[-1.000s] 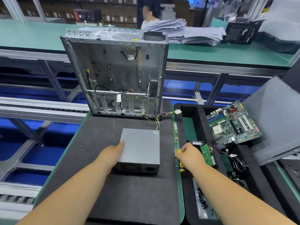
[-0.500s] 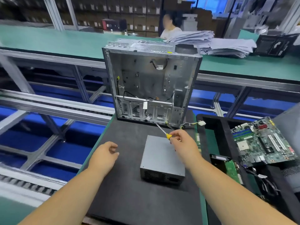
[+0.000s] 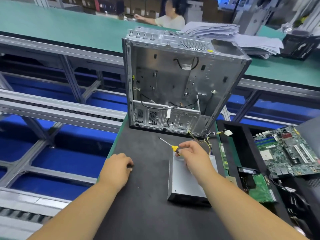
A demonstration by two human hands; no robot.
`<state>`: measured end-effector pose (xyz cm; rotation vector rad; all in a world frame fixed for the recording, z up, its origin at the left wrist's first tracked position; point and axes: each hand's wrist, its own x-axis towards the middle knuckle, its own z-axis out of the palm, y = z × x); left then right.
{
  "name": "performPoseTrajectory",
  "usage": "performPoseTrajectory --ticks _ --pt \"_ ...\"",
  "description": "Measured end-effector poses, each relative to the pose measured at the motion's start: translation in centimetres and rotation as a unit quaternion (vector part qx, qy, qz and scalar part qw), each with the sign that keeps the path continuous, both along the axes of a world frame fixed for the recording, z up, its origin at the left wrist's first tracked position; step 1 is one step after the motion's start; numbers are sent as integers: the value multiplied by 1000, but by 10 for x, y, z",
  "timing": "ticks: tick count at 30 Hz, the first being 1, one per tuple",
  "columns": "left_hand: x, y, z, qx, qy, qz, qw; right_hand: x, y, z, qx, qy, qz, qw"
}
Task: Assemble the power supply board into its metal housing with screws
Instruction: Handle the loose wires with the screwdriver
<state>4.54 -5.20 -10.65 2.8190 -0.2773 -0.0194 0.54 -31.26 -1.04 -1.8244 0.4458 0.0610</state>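
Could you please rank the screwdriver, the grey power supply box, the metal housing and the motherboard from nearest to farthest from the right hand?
1. Screwdriver, gripped in the right hand.
2. Power supply box, directly beneath.
3. Metal housing, standing behind.
4. Motherboard, far right.
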Motion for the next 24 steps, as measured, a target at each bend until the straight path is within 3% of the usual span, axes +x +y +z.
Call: performPoseTrajectory --ticks 4,7,11,14,20,24 --pt "9 2 -4 9 -30 -50 998 4 5 3 10 1 -30 1000" --pt "17 5 4 -166 9 10 986 9 10 10 19 -18 -43 999" --pt "32 17 37 -429 76 100 894 16 21 28 17 -79 -19 997" --pt "33 25 63 -548 118 95 823 18 35 45 34 -123 -4 992" --pt "22 20 82 -641 199 109 733 15 60 63 70 -142 36 987" --pt "19 17 87 -675 228 111 693 13 66 65 53 -132 43 989"
